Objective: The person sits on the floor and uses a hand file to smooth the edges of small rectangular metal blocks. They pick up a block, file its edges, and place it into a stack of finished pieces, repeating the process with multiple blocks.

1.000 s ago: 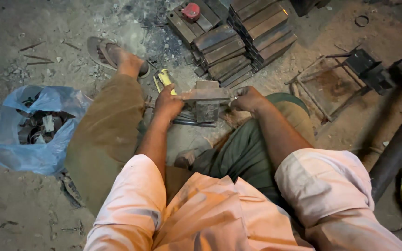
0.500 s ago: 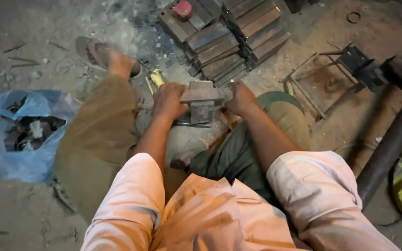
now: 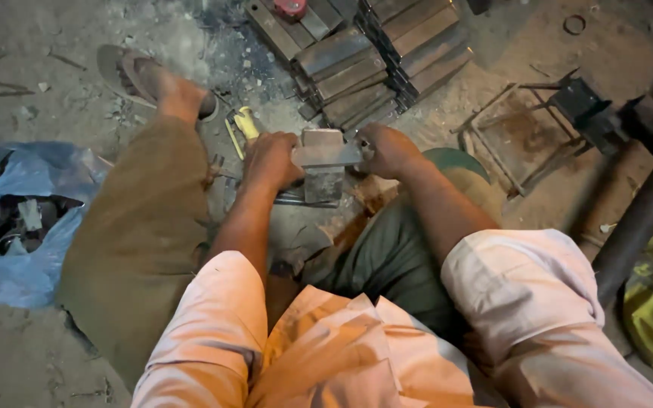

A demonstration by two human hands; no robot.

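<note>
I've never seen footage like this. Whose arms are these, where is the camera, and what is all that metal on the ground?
There is no machine here: a person sits on a dusty workshop floor, and the camera is worn on their head, looking down at their own arms and legs. The left hand and right hand each grip one end of a grey metal piece, held above another metal part on the ground. Beyond it lies a stack of flat metal bars. A yellow-handled tool rests by the left hand. On the left is a blue plastic bag with small metal parts inside; on the right, a rusty wire frame.
</note>
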